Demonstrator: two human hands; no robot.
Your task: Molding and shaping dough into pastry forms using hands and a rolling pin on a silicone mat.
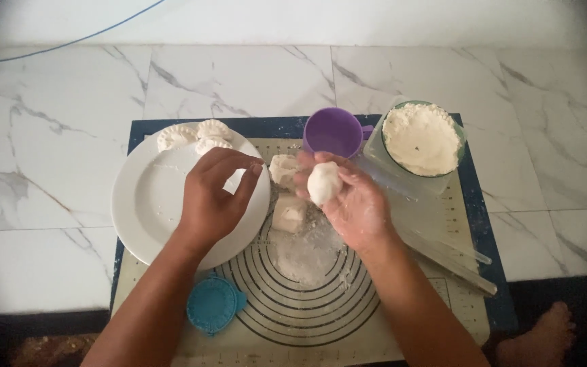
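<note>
My right hand (351,204) cups a round white ball of dough (323,182) in its palm above the baking mat (321,312). My left hand (215,197) hovers over the white plate (147,204), its fingers curled and pinched together, holding nothing that I can see. Two other lumps of dough (285,170) lie on the floured mat between my hands. Three shaped, crimped dumplings (195,134) rest on the plate's far rim.
A purple cup (334,131) stands behind my hands. To its right is a bowl of flour (421,138) in a clear container. A clear rolling pin (443,255) lies at the right of the mat. A blue dumpling press (213,304) sits near the front. A bare foot (541,336) shows at lower right.
</note>
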